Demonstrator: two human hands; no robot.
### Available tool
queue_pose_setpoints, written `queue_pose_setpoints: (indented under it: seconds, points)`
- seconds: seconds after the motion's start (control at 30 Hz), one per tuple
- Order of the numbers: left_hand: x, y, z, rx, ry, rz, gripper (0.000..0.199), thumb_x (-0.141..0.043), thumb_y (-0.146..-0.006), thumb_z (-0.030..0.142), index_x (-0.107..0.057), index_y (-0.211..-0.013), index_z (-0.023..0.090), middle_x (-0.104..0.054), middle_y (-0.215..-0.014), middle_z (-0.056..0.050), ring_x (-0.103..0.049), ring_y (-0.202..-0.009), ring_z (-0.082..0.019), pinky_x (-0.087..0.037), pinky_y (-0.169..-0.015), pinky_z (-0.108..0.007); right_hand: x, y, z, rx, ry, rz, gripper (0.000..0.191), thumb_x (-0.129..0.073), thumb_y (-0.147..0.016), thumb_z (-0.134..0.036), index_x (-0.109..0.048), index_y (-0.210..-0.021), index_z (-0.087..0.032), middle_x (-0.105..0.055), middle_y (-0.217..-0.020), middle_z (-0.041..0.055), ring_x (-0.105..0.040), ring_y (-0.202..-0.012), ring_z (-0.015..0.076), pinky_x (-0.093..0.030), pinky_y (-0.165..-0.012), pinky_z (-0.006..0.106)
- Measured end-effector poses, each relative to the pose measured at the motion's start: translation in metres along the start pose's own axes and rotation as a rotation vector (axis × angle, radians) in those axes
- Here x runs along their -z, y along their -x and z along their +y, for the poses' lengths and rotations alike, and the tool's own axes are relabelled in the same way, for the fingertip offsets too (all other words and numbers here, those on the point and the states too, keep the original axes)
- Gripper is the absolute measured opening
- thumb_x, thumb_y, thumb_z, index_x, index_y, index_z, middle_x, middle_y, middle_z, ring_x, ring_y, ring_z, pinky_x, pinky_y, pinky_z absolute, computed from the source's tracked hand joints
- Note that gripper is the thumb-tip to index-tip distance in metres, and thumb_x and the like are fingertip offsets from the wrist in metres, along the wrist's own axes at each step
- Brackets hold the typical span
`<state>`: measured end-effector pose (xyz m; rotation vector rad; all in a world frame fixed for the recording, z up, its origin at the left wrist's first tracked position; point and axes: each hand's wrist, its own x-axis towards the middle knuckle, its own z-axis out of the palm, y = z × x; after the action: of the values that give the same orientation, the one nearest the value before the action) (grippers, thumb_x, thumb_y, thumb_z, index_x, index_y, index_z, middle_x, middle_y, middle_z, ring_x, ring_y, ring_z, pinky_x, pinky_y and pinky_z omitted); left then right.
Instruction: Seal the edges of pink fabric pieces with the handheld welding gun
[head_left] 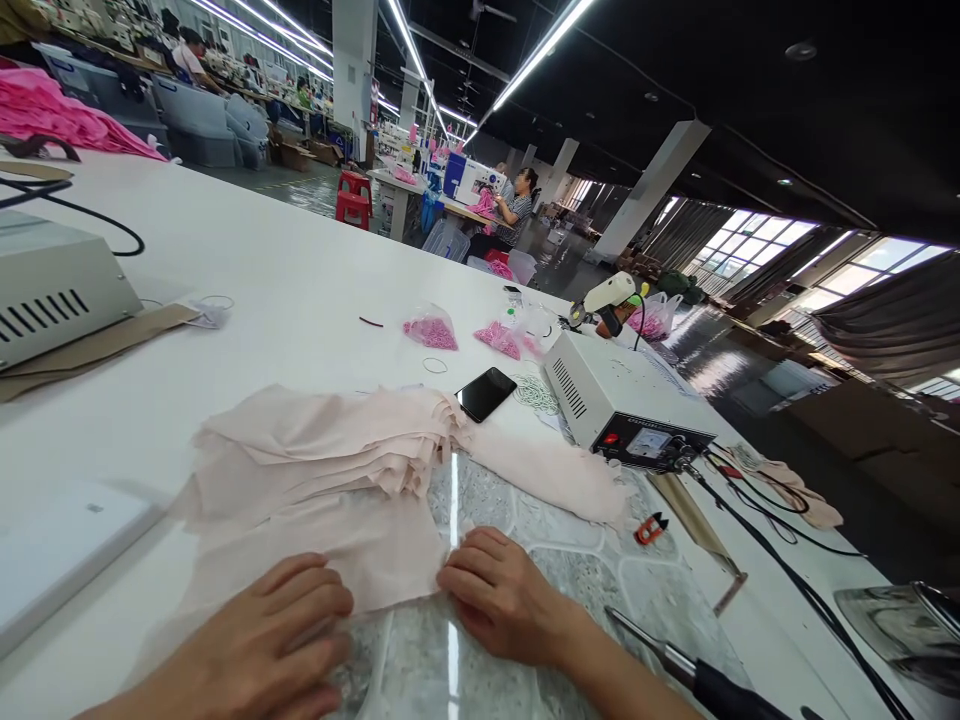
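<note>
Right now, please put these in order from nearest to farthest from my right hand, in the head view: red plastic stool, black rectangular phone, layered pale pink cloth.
1. Layered pale pink cloth: at the fingertips of the right hand, extending left.
2. Black rectangular phone: ahead, on the white table.
3. Red plastic stool: beyond the table, to the left.

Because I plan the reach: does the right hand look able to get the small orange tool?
Probably yes: only patterned mat shows between the right hand and the small orange tool, though the hand touches pink cloth.
</note>
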<state>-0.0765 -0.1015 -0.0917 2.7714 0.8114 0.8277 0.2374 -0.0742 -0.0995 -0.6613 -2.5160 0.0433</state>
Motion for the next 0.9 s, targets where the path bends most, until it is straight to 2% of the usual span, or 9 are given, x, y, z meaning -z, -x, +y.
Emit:
queue_pose_setpoints:
  seconds: [0.1,0.23,0.37,0.43,0.53,0.7,0.77,0.8,0.9]
  points:
    - [-0.013,-0.015,0.001,-0.080,0.059,-0.069,0.026,-0.049,-0.099,0.007,-0.065,-0.100,0.028,-0.071,-0.104,-0.002,-0.068,-0.098,-0.020,-0.050,-0.103,-0.035,0.006,0.002,0.002,0.028,-0.022,0.002,0.028,-0.055,-0.079,-0.001,-0.057,-0.096,-0.023,-0.077,-0.099,0.0086,-0.071,-0.081,0.0196,-0.058,-0.081,0.037]
    - [-0.024,-0.031,-0.002,-0.031,-0.006,0.003,0.018,-0.054,-0.099,0.013,-0.060,-0.113,0.023,-0.069,-0.110,-0.006,-0.066,-0.100,-0.024,-0.051,-0.090,-0.035,0.012,0.004,0.003,0.029,-0.026,-0.033,0.026,-0.057,-0.080,-0.004,-0.061,-0.098,-0.022,-0.077,-0.114,0.0121,-0.073,-0.090,0.0212,-0.059,-0.086,0.041]
    - [-0.041,-0.053,-0.003,-0.043,-0.084,-0.005,0.020,-0.067,-0.088,0.013,-0.058,-0.104,0.021,-0.068,-0.099,-0.005,-0.063,-0.083,-0.024,-0.049,-0.075,-0.036,0.007,0.002,0.004,0.022,-0.023,0.008,0.023,-0.057,-0.084,-0.003,-0.061,-0.097,-0.021,-0.079,-0.108,0.0114,-0.072,-0.085,0.0206,-0.059,-0.079,0.038]
    - [-0.050,-0.064,-0.004,-0.071,-0.101,-0.004,0.016,-0.064,-0.088,0.008,-0.057,-0.092,0.021,-0.064,-0.086,-0.002,-0.059,-0.074,-0.022,-0.045,-0.069,-0.035,0.006,0.001,0.003,0.025,-0.033,0.028,0.021,-0.058,-0.085,-0.003,-0.060,-0.095,-0.021,-0.079,-0.101,0.0088,-0.071,-0.082,0.0193,-0.059,-0.078,0.036]
    - [-0.058,-0.072,-0.006,-0.119,-0.112,0.032,0.025,-0.055,-0.090,-0.001,-0.050,-0.078,0.021,-0.058,-0.075,0.000,-0.052,-0.066,-0.020,-0.039,-0.065,-0.034,0.008,0.000,-0.002,-0.015,-0.055,0.073,0.020,-0.057,-0.085,-0.007,-0.057,-0.098,-0.022,-0.078,-0.095,0.0065,-0.070,-0.080,0.0177,-0.059,-0.080,0.035]
    - [-0.055,-0.071,-0.013,-0.212,-0.116,0.107,0.026,-0.044,-0.097,-0.002,-0.053,-0.084,0.018,-0.054,-0.075,-0.001,-0.047,-0.065,-0.019,-0.037,-0.064,-0.035,0.000,-0.008,-0.004,-0.113,0.020,0.180,0.021,-0.059,-0.089,-0.018,-0.056,-0.109,-0.015,-0.072,-0.083,0.0069,-0.064,-0.073,0.0204,-0.056,-0.069,0.036]
    - [-0.051,-0.070,-0.015,-0.257,-0.128,0.125,0.025,-0.041,-0.099,-0.002,-0.058,-0.093,0.015,-0.056,-0.077,-0.003,-0.049,-0.067,-0.020,-0.040,-0.068,-0.037,-0.009,-0.011,0.000,-0.074,0.079,0.201,0.014,-0.056,-0.090,-0.010,-0.061,-0.101,-0.018,-0.069,-0.076,0.0040,-0.057,-0.065,0.0185,-0.051,-0.063,0.033]
    - [-0.050,-0.070,-0.016,-0.285,-0.135,0.133,0.025,-0.041,-0.099,-0.003,-0.060,-0.098,0.014,-0.058,-0.078,-0.004,-0.050,-0.069,-0.021,-0.041,-0.070,-0.038,-0.014,-0.011,0.003,-0.041,0.103,0.206,0.016,-0.054,-0.091,-0.005,-0.062,-0.095,-0.018,-0.068,-0.073,0.0032,-0.054,-0.063,0.0175,-0.049,-0.062,0.032]
    - [-0.047,-0.070,-0.016,-0.368,-0.150,0.121,0.028,-0.039,-0.100,-0.003,-0.063,-0.106,0.011,-0.060,-0.079,-0.004,-0.051,-0.069,-0.021,-0.044,-0.074,-0.040,-0.019,-0.007,0.010,0.059,0.141,0.189,0.020,-0.053,-0.092,-0.002,-0.066,-0.090,-0.018,-0.066,-0.073,0.0034,-0.052,-0.064,0.0163,-0.049,-0.067,0.032]
